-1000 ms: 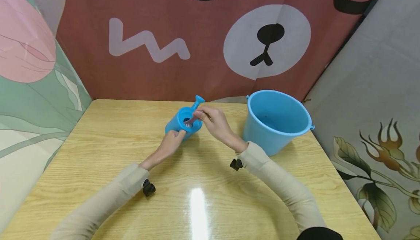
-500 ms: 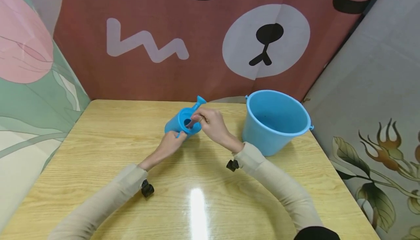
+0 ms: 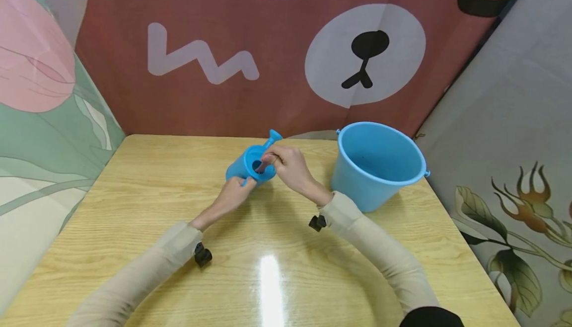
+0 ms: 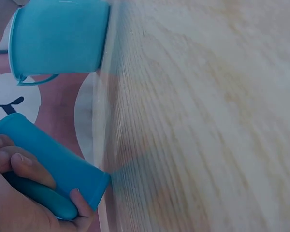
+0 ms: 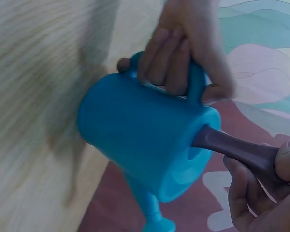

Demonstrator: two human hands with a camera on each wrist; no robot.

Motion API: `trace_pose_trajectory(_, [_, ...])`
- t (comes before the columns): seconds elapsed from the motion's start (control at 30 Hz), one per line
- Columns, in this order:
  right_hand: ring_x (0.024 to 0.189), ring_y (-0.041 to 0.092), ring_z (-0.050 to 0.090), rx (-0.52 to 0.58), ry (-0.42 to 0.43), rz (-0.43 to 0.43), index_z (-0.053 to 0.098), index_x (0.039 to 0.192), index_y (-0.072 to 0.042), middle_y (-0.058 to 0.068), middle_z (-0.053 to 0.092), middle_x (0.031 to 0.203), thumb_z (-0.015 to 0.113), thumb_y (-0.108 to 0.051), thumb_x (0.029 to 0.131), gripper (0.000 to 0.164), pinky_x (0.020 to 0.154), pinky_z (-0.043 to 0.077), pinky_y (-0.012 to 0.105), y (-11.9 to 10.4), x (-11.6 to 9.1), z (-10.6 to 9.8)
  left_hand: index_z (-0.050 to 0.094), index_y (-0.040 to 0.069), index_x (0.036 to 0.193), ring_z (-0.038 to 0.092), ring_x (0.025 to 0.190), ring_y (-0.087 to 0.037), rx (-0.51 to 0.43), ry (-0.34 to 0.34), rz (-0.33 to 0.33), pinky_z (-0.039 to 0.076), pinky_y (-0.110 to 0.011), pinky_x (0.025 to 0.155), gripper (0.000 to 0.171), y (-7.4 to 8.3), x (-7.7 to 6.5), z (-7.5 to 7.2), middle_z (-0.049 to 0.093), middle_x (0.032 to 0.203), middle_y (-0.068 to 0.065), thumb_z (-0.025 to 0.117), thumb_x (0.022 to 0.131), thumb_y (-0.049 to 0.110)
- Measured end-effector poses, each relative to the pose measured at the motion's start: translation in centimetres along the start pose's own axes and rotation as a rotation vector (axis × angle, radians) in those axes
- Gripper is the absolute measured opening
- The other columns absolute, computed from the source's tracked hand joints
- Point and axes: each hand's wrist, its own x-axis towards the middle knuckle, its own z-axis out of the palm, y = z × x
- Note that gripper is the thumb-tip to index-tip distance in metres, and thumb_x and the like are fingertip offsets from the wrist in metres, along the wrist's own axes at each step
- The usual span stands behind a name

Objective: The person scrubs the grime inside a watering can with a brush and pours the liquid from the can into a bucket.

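**Brush Lowered Into Tilted Blue Watering Can**

A cloth [image 3: 277, 43] printed with an animal face hung behind a wood-grain table [image 3: 321, 277], its upper markings cut off by the head view's top edge. A blue bucket [image 3: 362, 188] stood toward the person's right; only the head view looked down inside, while only the left wrist view caught its thin bail [image 4: 38, 81]. Well left of it, a smaller blue watering can [image 5: 140, 130] leaned near the table's far side; whether its base touched the wood was hard to tell. Its spout [image 5: 145, 198] showed in the head and right wrist views. The left hand [image 3: 232, 193] curled its fingers round the can's grip [image 5: 197, 82], plainest in the right wrist view. The right hand [image 3: 292, 168], cropped in that view, pinched a dark brush [image 5: 237, 150] between thumb and fingers, its far end inside the can and barely discernible from above.
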Motion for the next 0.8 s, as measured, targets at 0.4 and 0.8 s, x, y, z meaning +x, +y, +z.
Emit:
trace_pose_trajectory(0.4, [0.074, 0.016, 0.066, -0.059, -0.023, -0.019, 0.073, 0.088, -0.002, 0.006, 0.07, 0.084, 0.063, -0.009, 0.095, 0.014, 0.069, 0.051, 0.025, 0.5, -0.36, 0.6, 0.035, 0.014, 0.054, 0.024, 0.042, -0.009, 0.021, -0.015, 0.006, 0.024, -0.024, 0.044, 0.047, 0.32, 0.02, -0.09, 0.028, 0.047, 0.008, 0.043, 0.098, 0.027])
trace_pose_trajectory(0.8, [0.074, 0.016, 0.065, -0.034, -0.017, -0.036, 0.072, 0.087, -0.002, 0.005, 0.07, 0.083, 0.062, -0.008, 0.094, 0.014, 0.069, 0.051, 0.026, 0.53, -0.25, 0.25, 0.036, 0.013, 0.054, 0.024, 0.042, -0.01, 0.017, -0.018, -0.02, 0.023, -0.024, 0.044, 0.047, 0.22, 0.08, -0.19, 0.029, 0.048, 0.007, 0.043, 0.098, 0.028])
